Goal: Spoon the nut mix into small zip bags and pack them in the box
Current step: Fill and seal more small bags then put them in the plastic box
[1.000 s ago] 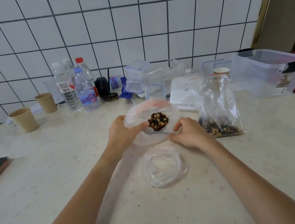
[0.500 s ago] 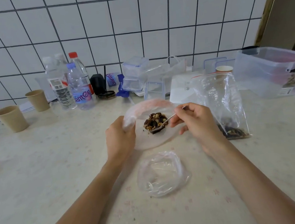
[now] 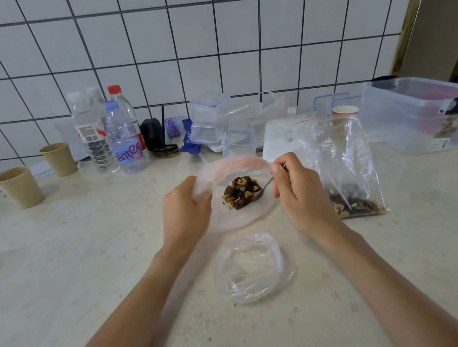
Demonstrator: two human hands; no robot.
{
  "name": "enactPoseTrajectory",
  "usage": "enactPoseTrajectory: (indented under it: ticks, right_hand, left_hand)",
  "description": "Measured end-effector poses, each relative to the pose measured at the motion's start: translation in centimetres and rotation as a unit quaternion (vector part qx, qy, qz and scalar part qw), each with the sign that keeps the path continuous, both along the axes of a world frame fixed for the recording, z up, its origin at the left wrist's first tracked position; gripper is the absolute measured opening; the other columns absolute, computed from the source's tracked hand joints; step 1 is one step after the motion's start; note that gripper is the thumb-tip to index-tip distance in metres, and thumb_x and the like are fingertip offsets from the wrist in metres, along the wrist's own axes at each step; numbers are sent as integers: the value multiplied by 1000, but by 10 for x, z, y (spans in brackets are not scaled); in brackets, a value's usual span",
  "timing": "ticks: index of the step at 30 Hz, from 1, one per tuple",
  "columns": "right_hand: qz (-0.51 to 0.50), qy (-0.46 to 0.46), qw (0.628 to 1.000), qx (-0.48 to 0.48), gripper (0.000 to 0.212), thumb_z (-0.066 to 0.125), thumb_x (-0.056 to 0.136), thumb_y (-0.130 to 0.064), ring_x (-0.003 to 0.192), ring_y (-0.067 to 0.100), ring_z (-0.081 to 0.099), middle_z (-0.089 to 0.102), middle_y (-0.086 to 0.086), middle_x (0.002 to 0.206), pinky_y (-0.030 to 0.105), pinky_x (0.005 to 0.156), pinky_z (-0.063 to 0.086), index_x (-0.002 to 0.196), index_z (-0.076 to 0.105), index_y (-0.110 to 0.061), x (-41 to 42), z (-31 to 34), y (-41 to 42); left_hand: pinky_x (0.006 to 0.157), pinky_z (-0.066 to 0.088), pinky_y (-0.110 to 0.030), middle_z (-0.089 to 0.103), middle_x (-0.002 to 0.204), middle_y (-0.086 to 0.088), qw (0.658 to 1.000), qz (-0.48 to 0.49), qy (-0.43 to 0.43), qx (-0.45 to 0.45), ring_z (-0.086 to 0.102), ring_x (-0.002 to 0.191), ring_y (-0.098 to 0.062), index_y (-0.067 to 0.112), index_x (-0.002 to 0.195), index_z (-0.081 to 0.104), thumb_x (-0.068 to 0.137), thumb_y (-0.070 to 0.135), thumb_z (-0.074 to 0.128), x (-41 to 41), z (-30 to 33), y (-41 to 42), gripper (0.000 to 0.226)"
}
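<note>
table | on it: cups, bottles, nut bag, empty bag

Your two bare forearms reaching in from the bottom edge, no sleeves showing on either, your left hand without ring or glove, your right hand likewise unadorned, wrists without watch or band

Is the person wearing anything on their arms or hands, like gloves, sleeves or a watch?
No. Both forearms are bare right down to the bottom edge of the picture, with no sleeve in sight. The left hand and right hand have no gloves, and no rings, watch or bracelet show.
</note>
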State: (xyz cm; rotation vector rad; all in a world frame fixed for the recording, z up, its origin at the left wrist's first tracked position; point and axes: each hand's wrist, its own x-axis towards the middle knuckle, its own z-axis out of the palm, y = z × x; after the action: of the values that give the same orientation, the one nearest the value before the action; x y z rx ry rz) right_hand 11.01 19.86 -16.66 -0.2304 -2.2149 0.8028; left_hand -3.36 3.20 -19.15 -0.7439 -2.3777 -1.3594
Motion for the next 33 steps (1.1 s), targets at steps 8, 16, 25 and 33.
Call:
enactPoseTrajectory:
  ticks: [8, 16, 25, 33]
  right_hand:
    - [-3, -33, 997, -74, 26, 37, 111, -24, 69, 5, 61, 71, 3, 80, 16, 60, 42, 103, 55, -8, -7, -6, -4]
    - [-58, -13, 988, -140, 25, 36, 111, -26, 73, 11, 70, 71, -1, 75, 27, 65, 50, 96, 54, -19, -10, -7, -3]
    - [-83, -1, 985, -154, 26, 34, 110, -23, 72, 18, 70, 68, 0, 72, 33, 66, 50, 95, 54, -18, -15, -11, 3]
    - [-47, -14, 979, -200, 28, 35, 110, -21, 64, 5, 67, 69, 0, 75, 16, 59, 44, 90, 54, -25, -21, -18, 2]
  left_hand:
    - [52, 45, -35, 64, 73, 4, 995, -29, 75, -50, 58, 65, -15, 17, 86, 65, 95, 12, 65, 7, 5, 0, 10]
    - [54, 43, -31, 65, 77, 2, 996, -32, 74, -42, 59, 67, -16, 17, 89, 66, 97, 11, 65, 11, 8, -2, 9]
    - [58, 57, -41, 67, 78, 5, 998, -27, 45, -38, 67, 68, -17, 19, 96, 66, 98, 16, 65, 11, 8, 0, 4]
    - [55, 55, -40, 66, 71, 6, 996, 14, 18, -82, 66, 65, -19, 25, 86, 58, 100, 36, 62, 3, 1, 0, 18]
